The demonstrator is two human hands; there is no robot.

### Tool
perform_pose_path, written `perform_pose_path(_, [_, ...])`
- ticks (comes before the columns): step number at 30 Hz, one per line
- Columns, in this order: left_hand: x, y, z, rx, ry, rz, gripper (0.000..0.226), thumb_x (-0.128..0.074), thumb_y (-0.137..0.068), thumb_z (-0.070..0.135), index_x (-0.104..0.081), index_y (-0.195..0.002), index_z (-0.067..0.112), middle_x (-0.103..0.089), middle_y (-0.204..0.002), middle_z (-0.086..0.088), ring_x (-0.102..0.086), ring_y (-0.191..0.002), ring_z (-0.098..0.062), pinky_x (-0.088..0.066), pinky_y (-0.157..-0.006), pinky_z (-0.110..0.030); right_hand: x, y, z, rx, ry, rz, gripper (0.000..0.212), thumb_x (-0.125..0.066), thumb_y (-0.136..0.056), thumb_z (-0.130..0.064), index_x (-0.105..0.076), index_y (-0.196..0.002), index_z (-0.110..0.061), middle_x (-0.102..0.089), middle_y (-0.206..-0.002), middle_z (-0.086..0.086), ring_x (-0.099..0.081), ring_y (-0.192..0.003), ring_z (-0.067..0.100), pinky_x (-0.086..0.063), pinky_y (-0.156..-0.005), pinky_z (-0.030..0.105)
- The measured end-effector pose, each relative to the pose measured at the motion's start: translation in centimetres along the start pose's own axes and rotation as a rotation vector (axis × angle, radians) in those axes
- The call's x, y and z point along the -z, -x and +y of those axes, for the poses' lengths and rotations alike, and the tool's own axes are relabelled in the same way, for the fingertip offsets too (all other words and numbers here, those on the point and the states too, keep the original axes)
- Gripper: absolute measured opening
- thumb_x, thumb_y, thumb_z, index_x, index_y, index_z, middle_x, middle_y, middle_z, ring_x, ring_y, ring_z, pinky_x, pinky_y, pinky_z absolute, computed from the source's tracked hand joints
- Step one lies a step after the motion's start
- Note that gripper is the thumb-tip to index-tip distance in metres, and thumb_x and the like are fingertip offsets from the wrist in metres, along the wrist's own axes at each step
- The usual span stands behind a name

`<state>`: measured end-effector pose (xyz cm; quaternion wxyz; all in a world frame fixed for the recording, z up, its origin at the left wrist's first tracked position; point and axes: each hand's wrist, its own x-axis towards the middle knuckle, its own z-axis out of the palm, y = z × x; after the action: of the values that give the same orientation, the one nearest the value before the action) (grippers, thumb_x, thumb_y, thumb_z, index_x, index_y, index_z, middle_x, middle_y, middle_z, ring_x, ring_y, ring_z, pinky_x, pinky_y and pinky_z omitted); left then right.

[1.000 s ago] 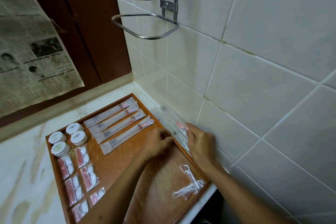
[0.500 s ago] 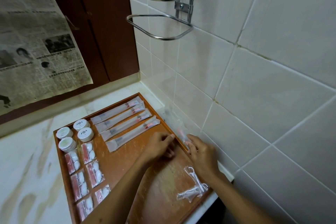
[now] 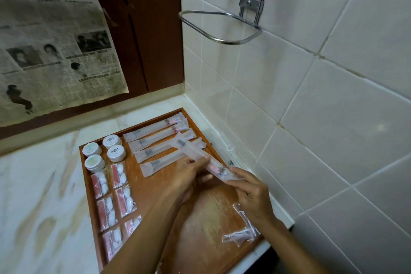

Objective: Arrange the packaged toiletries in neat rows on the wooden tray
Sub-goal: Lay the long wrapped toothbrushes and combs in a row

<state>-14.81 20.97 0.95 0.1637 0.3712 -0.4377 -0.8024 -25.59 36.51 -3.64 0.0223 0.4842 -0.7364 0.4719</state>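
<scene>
- Lifted clear of the tray's 3 o'clock edge since a second ago: a long toothbrush packet (image 3: 201, 160), then held across both hands above the wooden tray (image 3: 209, 218), slanting over the nearest of the four packets already in a row (image 3: 164, 142).
- Judged light and floppy: thin frosted plastic film, slippery, with a stiffer brush inside; best taken near both ends so the sleeve would not sag or twist.
- Left hand (image 3: 189, 176) curled round the packet's middle, fingertips pinching the film from beneath and beside.
- Right hand (image 3: 251, 196) pinching the packet's near end, at the printed mark, between thumb and fingers.
- Neither grip spread wide; both closed lightly on the sleeve, no crushing seen.
- Already set out at 9 o'clock on the tray: four round tins (image 3: 103, 151) and two columns of small sachets (image 3: 113, 198).
- Loose clear packet (image 3: 241, 229) lying at the tray's 4 o'clock corner, under the right wrist, not yet sorted.
- Likely slot for the held packet: just below the fourth one, parallel to the row.
- Tray resting on the marble tabletop (image 3: 40, 184), pushed toward the tiled wall (image 3: 311, 118).
</scene>
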Motion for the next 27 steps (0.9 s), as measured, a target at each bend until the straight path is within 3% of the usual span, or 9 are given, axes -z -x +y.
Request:
perform_pose_path(4, [2.3,1.4,-0.6,-0.011,0.188,0.105,0.02,-0.064,-0.088,0.008,-0.065,-0.101,-0.007,-0.071,-0.096,-0.022,-0.071,-0.084,-0.026,-0.059,-0.06,-0.025,-0.1,-0.4,-2.2,-0.097,-0.099,-0.031,0.03,-0.056,-0.081,0.0,-0.075,-0.099,-0.014,-0.069,-0.115,0.0,-0.059,-0.112,0.001,-0.049,-0.093,0.019])
perform_pose_path(7, [4.3,2.8,-0.9,-0.06,0.226,0.198,0.014,-0.064,-0.087,0.007,-0.068,-0.09,-0.006,-0.072,-0.088,-0.021,-0.071,-0.074,-0.021,-0.059,-0.06,-0.024,0.0,-0.7,-4.8,-0.33,-0.389,-0.161,0.039,-0.05,-0.077,-0.003,-0.071,-0.106,-0.019,-0.07,-0.112,-0.008,-0.061,-0.111,0.004,-0.05,-0.09,0.019])
perform_pose_path(10, [5.9,4.6,-0.9,-0.104,0.205,0.261,0.013,-0.064,-0.087,0.006,-0.069,-0.078,-0.002,-0.072,-0.079,-0.017,-0.071,-0.071,-0.02,-0.058,-0.057,-0.023,-0.4,-1.3,-7.1,-0.504,-0.595,-0.28,0.027,-0.058,-0.084,-0.005,-0.07,-0.106,-0.016,-0.072,-0.104,-0.008,-0.065,-0.1,0.004,-0.051,-0.08,0.016])
perform_pose_path(12, [6.6,5.7,-0.8,-0.128,0.176,0.27,0.011,-0.065,-0.085,0.007,-0.068,-0.081,-0.002,-0.072,-0.08,-0.016,-0.071,-0.073,-0.02,-0.058,-0.058,-0.024,-1.3,-1.5,-8.2,-0.565,-0.584,-0.351,0.017,-0.061,-0.092,-0.01,-0.07,-0.103,-0.019,-0.073,-0.097,-0.008,-0.066,-0.089,0.001,-0.05,-0.069,0.014])
perform_pose_path(15, [7.1,7.0,-1.1,-0.169,0.137,0.285,0.01,-0.066,-0.084,0.01,-0.07,-0.078,0.002,-0.072,-0.082,-0.018,-0.07,-0.078,-0.026,-0.057,-0.067,-0.032,-3.2,-1.6,-9.3,-0.642,-0.591,-0.484,0.011,-0.064,-0.091,-0.015,-0.071,-0.098,-0.013,-0.073,-0.082,0.007,-0.068,-0.066,0.016,-0.053,-0.056,0.023])
perform_pose_path(17, [7.6,7.9,-1.3,-0.185,0.141,0.3,0.013,-0.069,-0.081,0.015,-0.07,-0.08,0.002,-0.072,-0.084,-0.021,-0.069,-0.08,-0.028,-0.057,-0.064,-0.031,-4.0,-1.8,-9.6,-0.649,-0.604,-0.513,0.009,-0.065,-0.09,-0.012,-0.071,-0.094,-0.007,-0.071,-0.071,0.01,-0.064,-0.056,0.019,-0.052,-0.052,0.027])
perform_pose_path(20, [8.4,9.4,-1.6,-0.164,0.189,0.321,0.024,-0.069,-0.081,0.018,-0.068,-0.091,-0.003,-0.071,-0.092,-0.026,-0.068,-0.08,-0.031,-0.057,-0.059,-0.027,-4.5,-2.0,-10.0,-0.658,-0.594,-0.571,0.007,-0.065,-0.089,-0.012,-0.073,-0.089,-0.011,-0.07,-0.067,0.006,-0.061,-0.056,0.016,-0.05,-0.051,0.025])
perform_pose_path(24, [9.5,11.0,-2.0,-0.153,0.344,0.375,0.026,-0.062,-0.09,0.019,-0.063,-0.102,-0.004,-0.071,-0.089,-0.021,-0.068,-0.07,-0.021,-0.057,-0.055,-0.024,-4.3,-2.2,-10.1,-0.619,-0.538,-0.629,0.008,-0.068,-0.087,-0.012,-0.075,-0.084,-0.013,-0.073,-0.075,0.003,-0.063,-0.061,0.011,-0.05,-0.052,0.023])
perform_pose_path(27, [10.8,11.6,-2.0,-0.175,0.438,0.455,0.032,-0.067,-0.084,0.024,-0.062,-0.1,-0.003,-0.066,-0.085,-0.02,-0.065,-0.065,-0.021,-0.058,-0.054,-0.025,-3.8,-2.4,-9.9,-0.6,-0.466,-0.658,0.007,-0.069,-0.085,-0.012,-0.076,-0.084,-0.013,-0.074,-0.079,-0.001,-0.065,-0.067,0.004,-0.05,-0.055,0.017])
